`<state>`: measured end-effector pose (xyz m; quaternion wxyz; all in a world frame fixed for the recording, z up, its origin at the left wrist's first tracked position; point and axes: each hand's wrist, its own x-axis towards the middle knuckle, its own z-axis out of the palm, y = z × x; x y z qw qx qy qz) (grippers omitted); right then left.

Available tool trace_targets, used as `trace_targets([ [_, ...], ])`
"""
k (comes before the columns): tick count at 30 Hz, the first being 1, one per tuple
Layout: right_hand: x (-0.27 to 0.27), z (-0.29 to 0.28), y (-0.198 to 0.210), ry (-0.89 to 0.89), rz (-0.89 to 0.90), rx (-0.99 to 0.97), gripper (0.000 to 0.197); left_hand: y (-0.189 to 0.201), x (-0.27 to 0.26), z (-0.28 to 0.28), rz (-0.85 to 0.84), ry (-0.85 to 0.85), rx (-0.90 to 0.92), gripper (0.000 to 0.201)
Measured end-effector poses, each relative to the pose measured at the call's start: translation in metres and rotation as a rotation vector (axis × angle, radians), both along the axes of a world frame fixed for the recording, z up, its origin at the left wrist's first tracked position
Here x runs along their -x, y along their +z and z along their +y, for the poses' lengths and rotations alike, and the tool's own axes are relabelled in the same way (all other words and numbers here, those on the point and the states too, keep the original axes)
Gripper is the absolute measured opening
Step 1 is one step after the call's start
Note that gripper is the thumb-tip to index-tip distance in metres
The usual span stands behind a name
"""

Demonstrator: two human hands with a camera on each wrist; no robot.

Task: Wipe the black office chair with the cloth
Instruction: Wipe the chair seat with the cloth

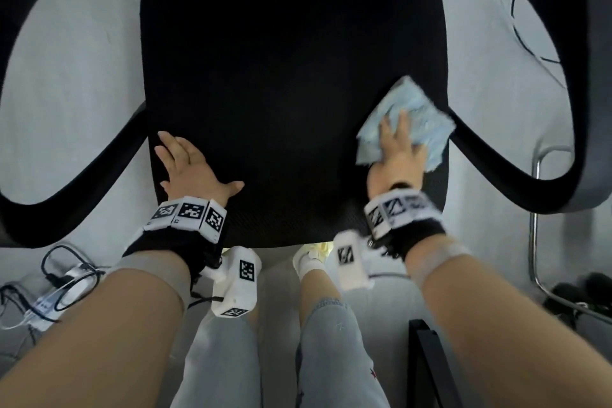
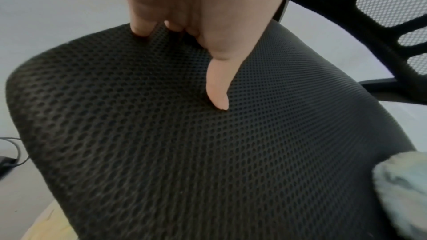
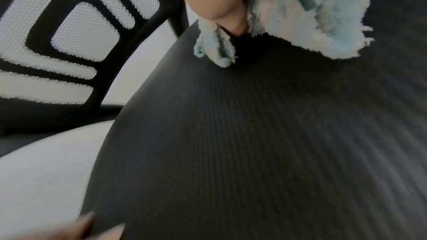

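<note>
The black office chair's mesh seat [image 1: 291, 76] fills the middle of the head view, with curved armrests on both sides. My left hand [image 1: 188, 164] lies flat on the seat's near left part, fingers straight and thumb [image 2: 217, 87] spread on the mesh [image 2: 208, 152]. My right hand [image 1: 397, 156] presses a fluffy light blue cloth [image 1: 414, 116] flat onto the seat's right edge by the right armrest [image 1: 516, 169]. In the right wrist view the cloth [image 3: 312, 21] bunches under my hand on the blurred seat [image 3: 254, 134]. The cloth [image 2: 404, 185] also shows at the lower right of the left wrist view.
The mesh backrest [image 3: 76, 34] rises behind the seat. Cables and a power strip [image 1: 56, 291] lie on the grey floor at the lower left. A chrome chair frame [image 1: 535, 209] stands to the right. My legs and feet [image 1: 311, 258] are just in front of the seat.
</note>
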<state>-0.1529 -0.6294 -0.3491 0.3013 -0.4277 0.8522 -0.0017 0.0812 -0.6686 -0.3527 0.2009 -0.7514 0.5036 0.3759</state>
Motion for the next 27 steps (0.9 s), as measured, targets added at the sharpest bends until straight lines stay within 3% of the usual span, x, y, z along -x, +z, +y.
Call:
trace_targets([
  [5,-0.077,0.012,-0.002,0.253,-0.22,-0.103,0.074,0.008,-0.013,-0.007,0.087,-0.068,-0.072,0.099],
  [8,-0.104,-0.001,-0.001,0.531,-0.286,-0.098,0.065,0.013,-0.023,-0.008,0.117,-0.108,-0.08,0.089],
  [12,-0.079,-0.026,-0.002,0.852,-0.157,-0.135,0.064,0.018,-0.028,-0.006,0.156,-0.1,-0.112,0.086],
  [14,-0.048,-0.045,-0.002,0.82,-0.024,-0.172,0.068,0.018,-0.032,-0.006,0.182,-0.092,-0.113,0.087],
  [16,-0.023,-0.07,0.0,0.646,0.058,-0.223,0.071,0.017,-0.036,-0.007,0.215,-0.084,-0.111,0.087],
  [19,-0.023,-0.101,0.002,0.387,0.016,-0.239,0.073,0.015,-0.043,-0.009,0.259,-0.072,-0.121,0.086],
  [21,-0.048,-0.107,0.003,0.377,-0.043,-0.249,0.075,0.014,-0.046,-0.009,0.271,-0.072,-0.12,0.085],
  [27,-0.105,-0.032,-0.002,1.051,-0.11,-0.143,0.06,0.021,-0.049,-0.01,0.351,-0.026,-0.132,0.08],
])
